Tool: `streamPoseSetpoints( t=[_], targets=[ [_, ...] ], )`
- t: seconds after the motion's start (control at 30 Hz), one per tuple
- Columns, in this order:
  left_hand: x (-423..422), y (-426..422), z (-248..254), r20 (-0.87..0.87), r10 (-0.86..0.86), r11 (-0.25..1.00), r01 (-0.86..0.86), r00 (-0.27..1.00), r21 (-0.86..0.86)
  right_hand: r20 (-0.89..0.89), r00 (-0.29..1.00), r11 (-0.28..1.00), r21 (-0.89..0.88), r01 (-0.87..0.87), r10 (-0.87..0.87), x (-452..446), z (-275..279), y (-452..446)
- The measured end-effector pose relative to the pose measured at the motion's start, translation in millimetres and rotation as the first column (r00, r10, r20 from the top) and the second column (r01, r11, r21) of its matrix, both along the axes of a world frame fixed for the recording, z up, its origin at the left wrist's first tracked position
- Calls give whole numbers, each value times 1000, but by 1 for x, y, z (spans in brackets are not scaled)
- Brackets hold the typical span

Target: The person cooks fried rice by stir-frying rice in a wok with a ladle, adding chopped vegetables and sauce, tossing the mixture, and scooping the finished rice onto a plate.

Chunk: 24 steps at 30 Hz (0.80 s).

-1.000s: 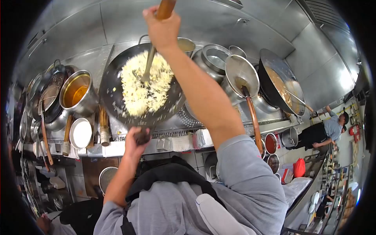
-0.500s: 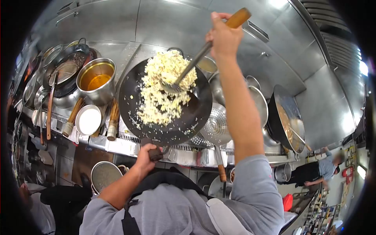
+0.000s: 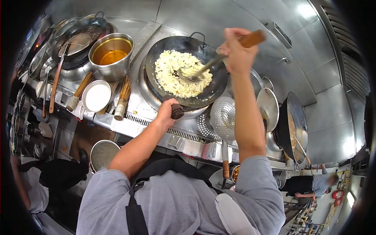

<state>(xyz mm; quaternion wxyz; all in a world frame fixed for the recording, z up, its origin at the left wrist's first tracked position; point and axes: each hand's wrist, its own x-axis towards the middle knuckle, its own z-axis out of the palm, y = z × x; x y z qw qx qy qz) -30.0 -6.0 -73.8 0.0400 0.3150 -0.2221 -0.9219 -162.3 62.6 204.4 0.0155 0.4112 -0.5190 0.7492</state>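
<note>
A long stainless-steel cooking counter (image 3: 136, 110) is occupied by several vessels; on it, a wide, round, black metal wok (image 3: 218, 84) is positioned over a round metal burner ring (image 3: 144, 91); whether the two are in full contact cannot be determined. To the right, well apart, a second dark wok (image 3: 282, 125) with brownish contents is noted, tilted in view; to the left, a deep silver-coloured steel pot (image 3: 113, 73) is seen to be partly filled with amber liquid.

Inside the first wok, a loose mound of pale yellow and white grains (image 3: 172, 64), apparently rice with egg, is contained; just beside that wok, a round perforated steel skimmer (image 3: 223, 113) is laid. A long metal stirring tool (image 3: 211, 64) with an orange-brown wooden grip is lowered into the grains; its head is blurred, and stirring is judged to be the step in hand.

The hands are held apart; the wooden grip is enclosed by the right hand (image 3: 239, 53), and the wok's stubby dark handle (image 3: 178, 112) is clasped by the left hand (image 3: 165, 111); for the next stroke, a steadied wok and a low, controlled sweep are judged to be required.
</note>
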Motion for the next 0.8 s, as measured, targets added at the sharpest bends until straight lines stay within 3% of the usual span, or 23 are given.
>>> streamPoseSetpoints(
  t=[0.07, 0.17, 0.27, 0.37, 0.4, 0.47, 0.53, 0.63, 0.73, 0.8],
  targets=[
    [-7, -3, 2, -36, 16, 1000, -16, 999, 2, -74, 994, 996, 37, 86, -83, 15, 24, 20],
    [-2, -2, -7, -74, 12, 1000, -12, 997, 2, 11, 999, 989, 144, 34, -36, -42, 4, 13],
    [-2, -2, 2, -14, 30, 999, -30, 999, -17, 130, 960, 949, -168, 267, -248, -116, 43, 16],
    [-2, 0, 4, -11, 52, 999, -52, 999, -8, 71, 951, 885, -353, 305, -300, -106, 22, 31],
    [0, 1, 2, -12, 41, 999, -41, 999, -1, 76, 952, 901, -306, 306, -298, -90, -13, 14],
    [-4, -2, 5, -23, 23, 1000, -23, 999, 6, 39, 999, 989, -143, -29, 35, -74, -44, -1],
    [0, -1, 15, -25, 39, 999, -39, 999, 5, 118, 988, 993, 58, -102, 95, -47, 7, -11],
    [1, 1, 14, -40, 33, 999, -34, 999, -13, -43, 991, 985, -116, -129, 125, -29, 42, -16],
    [3, 1, 15, -33, 36, 999, -37, 999, -15, -190, 982, 963, -267, -36, -16, -19, -13, -21],
    [4, 0, 13, 1, 31, 999, -31, 1000, -21, -196, 981, 1000, -22, 12, -16, -9, -35, -18]
  ],
)
